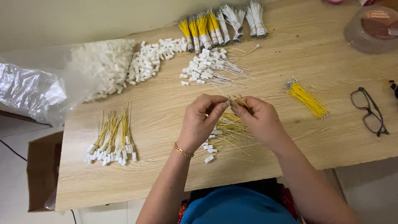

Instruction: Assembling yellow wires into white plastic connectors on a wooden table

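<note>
plastic bag (29, 93): clear, crumpled, at the far left edge of the wooden table (290, 79), spilling over its side.
loose white plugs (120, 66): a heap running out of the bag toward the middle of the table's far side.
cardboard box (41, 170): on the floor, below the table's left edge.
finished yellow leads (112, 139): two fanned bunches with white plugs on their near ends, on the table's left part, well left of the hands.
left hand (199, 122): over the table's middle, gold bracelet (183, 150) at the wrist; thumb and forefinger pinched together at the near end of a small piece too small to tell apart.
yellow wire (240, 101): thin, held up between the two hands; its end sits right at the meeting fingertips, just above the table's middle.
right hand (259, 120): touching the left at the fingertips, thumb and forefinger closed on the yellow wire.
working pile (228, 135): yellow wires and a few white plugs, on the table directly under the hands.
white-wire pile (211, 68): plugged white leads, beyond the hands.
taped bundles (222, 25): yellow and white, along the table's far edge.
loose yellow bunch (306, 98): right of the hands, apart from them.
round tub (373, 29): the table's far right corner.
glasses (369, 111): dark frame, near the table's right edge.
</note>
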